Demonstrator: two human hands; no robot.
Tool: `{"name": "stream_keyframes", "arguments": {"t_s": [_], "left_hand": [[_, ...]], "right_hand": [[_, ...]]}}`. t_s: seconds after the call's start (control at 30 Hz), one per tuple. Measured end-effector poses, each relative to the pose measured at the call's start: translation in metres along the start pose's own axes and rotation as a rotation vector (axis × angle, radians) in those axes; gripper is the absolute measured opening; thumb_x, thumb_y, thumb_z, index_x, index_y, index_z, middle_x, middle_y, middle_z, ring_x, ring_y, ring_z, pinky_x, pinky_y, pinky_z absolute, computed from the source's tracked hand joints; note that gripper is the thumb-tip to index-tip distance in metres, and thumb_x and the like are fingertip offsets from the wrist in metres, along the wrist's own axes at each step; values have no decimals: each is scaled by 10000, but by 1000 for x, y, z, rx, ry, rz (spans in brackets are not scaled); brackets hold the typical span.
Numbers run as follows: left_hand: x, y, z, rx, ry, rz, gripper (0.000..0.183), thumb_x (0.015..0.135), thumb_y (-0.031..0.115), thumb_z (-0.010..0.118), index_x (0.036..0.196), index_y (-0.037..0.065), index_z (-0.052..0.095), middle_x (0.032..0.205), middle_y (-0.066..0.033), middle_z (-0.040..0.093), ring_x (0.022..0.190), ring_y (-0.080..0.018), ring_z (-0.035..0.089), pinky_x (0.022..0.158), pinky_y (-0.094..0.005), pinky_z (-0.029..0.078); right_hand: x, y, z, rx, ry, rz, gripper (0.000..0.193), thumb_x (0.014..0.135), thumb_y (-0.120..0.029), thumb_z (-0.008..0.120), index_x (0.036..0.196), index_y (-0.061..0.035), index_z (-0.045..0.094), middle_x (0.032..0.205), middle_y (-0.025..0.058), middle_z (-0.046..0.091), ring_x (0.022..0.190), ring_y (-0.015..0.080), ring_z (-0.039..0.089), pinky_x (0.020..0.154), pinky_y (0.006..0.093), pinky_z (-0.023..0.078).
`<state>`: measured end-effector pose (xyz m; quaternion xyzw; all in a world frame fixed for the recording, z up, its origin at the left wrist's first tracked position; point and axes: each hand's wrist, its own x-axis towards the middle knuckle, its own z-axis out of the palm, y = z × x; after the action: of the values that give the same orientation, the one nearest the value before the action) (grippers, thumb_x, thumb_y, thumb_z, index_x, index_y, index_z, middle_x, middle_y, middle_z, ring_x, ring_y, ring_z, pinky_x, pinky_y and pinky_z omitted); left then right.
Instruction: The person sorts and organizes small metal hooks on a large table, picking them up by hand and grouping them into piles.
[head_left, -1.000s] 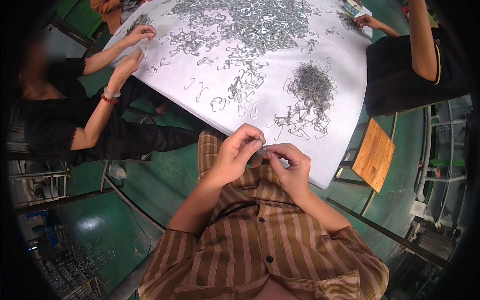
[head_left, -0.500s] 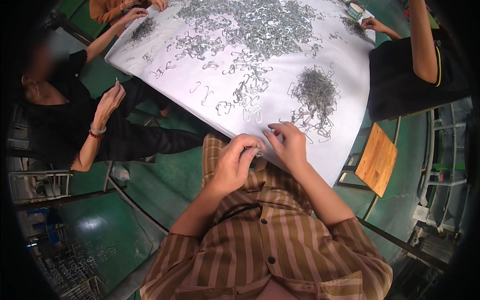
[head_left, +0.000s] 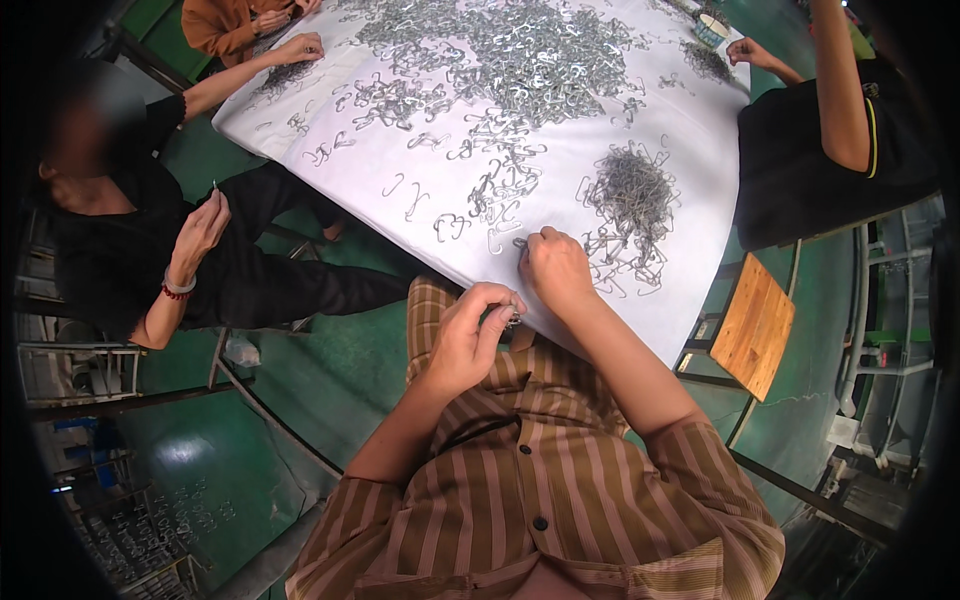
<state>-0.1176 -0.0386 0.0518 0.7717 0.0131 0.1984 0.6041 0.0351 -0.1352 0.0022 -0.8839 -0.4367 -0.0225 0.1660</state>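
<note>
My left hand (head_left: pixel 468 338) is curled at the table's near edge, thumb and fingers closed on small shiny metal hooks (head_left: pixel 513 319), mostly hidden in the grip. To its upper right, my right hand (head_left: pixel 558 268) rests low over the white tabletop (head_left: pixel 400 225) with its fingers bunched. A bit of a metal hook (head_left: pixel 520 242) pokes out at its fingertips. Just beyond lie loose silver S-shaped hooks (head_left: pixel 505 185). Right of that hand is a tangled heap of thinner, darker wire hooks (head_left: pixel 632 190), some spilling toward me.
A large pile of silver hooks (head_left: pixel 545 60) covers the table's far middle. Co-workers sit at left (head_left: pixel 110 260) and right (head_left: pixel 830 170), another at far left (head_left: pixel 215 25). A round container (head_left: pixel 711 30) stands far right. A wooden stool (head_left: pixel 755 325) is beside the table.
My right hand has moved up and left onto the table, away from my left hand, and its fingers have closed. The left co-worker's far arm has reached further over the table.
</note>
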Motion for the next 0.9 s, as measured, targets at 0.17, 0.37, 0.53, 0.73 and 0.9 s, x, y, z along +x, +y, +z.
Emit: {"name": "stream_keyframes", "arguments": {"t_s": [0.17, 0.37, 0.53, 0.73, 0.9], "left_hand": [[-2, -10, 6, -59, -2, -71, 64, 961, -9, 456, 1010, -6, 497, 956, -108, 610, 892, -141, 567, 834, -280, 462], [7, -5, 12, -1, 40, -95, 35, 947, 15, 499, 977, 2, 509, 862, -98, 612, 773, -161, 577, 732, -284, 472], [9, -3, 15, 114, 58, -78, 54, 915, 36, 550, 951, 4, 525, 808, -120, 609, 718, -234, 596, 671, -320, 479], [1, 5, 9, 262, -97, -83, 88, 875, 5, 593, 960, -1, 569, 873, -108, 647, 803, -171, 626, 703, -291, 483], [18, 7, -10, 105, -256, -203, 89, 848, 17, 638, 933, -12, 639, 875, -113, 667, 825, -187, 647, 694, -296, 490]], "right_hand": [[-1, 15, -5, 255, 18, 129, 135, 740, -37, 619, 848, 35, 655, 823, 156, 660, 752, 303, 665, 671, 371, 535], [-20, 2, -44, 1005, 8, 338, 184, 800, 2, 621, 968, 22, 694, 816, 101, 692, 702, 125, 633, 665, 248, 508], [-47, -23, -68, 968, 162, 185, 155, 785, 24, 656, 936, 14, 688, 781, 84, 658, 642, 121, 613, 602, 246, 497], [-69, -39, -77, 794, 309, 90, 142, 773, 49, 651, 907, 8, 674, 784, 109, 648, 619, 185, 633, 550, 267, 497], [-86, -40, -80, 770, 284, 102, 162, 763, 53, 658, 915, -2, 676, 791, 99, 649, 610, 181, 623, 540, 269, 485]]}}
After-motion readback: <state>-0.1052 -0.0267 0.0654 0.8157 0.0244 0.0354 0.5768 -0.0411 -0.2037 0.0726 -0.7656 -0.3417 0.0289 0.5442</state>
